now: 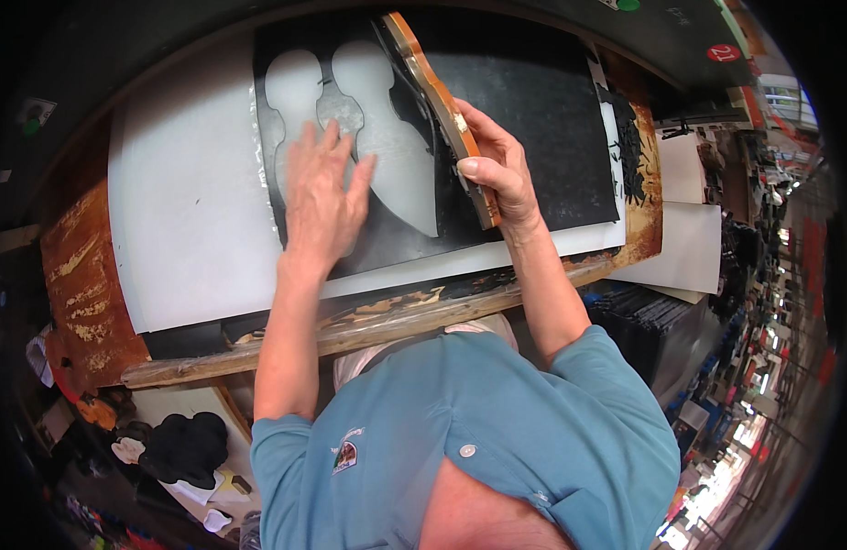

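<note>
A worker in a teal shirt grips a long, wavy-sided orange-brown form [432,87] in the right hand [501,170], thumb and fingers pinching its near half, over a black sheet [542,128]; whether form and sheet touch cannot be told. The left hand [327,197], blurred, spreads its fingers over rounded pale cutouts [292,81] in the sheet. Beneath lies a white board [185,202] on a scuffed brown tabletop [84,293], fronted by a worn wooden rail [405,335]. Black scraps [634,151] gather at the table's right end, near a stack of black sheets [639,321]. A red round tag [722,53] marks dark panelling beyond; at right, the cluttered workshop stretches toward bright light.
</note>
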A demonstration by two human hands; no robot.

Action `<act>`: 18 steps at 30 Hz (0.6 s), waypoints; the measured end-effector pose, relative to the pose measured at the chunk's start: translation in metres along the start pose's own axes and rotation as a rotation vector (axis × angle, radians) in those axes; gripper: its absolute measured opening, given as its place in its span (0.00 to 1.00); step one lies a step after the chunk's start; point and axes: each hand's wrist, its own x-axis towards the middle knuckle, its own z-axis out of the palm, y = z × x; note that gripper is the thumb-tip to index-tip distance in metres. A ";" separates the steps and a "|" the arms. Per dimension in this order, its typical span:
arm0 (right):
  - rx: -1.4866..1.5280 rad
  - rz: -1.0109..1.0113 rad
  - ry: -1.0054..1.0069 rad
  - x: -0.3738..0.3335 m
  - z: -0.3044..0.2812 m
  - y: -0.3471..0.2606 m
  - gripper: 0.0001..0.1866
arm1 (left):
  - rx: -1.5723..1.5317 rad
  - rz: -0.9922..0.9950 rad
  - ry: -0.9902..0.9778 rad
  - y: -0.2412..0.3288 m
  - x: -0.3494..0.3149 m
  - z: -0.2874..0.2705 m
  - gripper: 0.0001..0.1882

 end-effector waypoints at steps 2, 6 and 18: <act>0.007 -0.027 0.015 -0.003 0.001 0.004 0.46 | -0.444 -0.021 -0.001 0.028 -0.007 -0.002 0.34; -0.014 0.001 0.029 -0.004 0.001 0.007 0.46 | -0.896 -0.144 -0.233 0.070 -0.017 0.011 0.21; 0.054 -0.020 0.043 -0.003 -0.007 0.009 0.48 | -0.633 -0.645 0.450 -0.095 -0.089 -0.070 0.14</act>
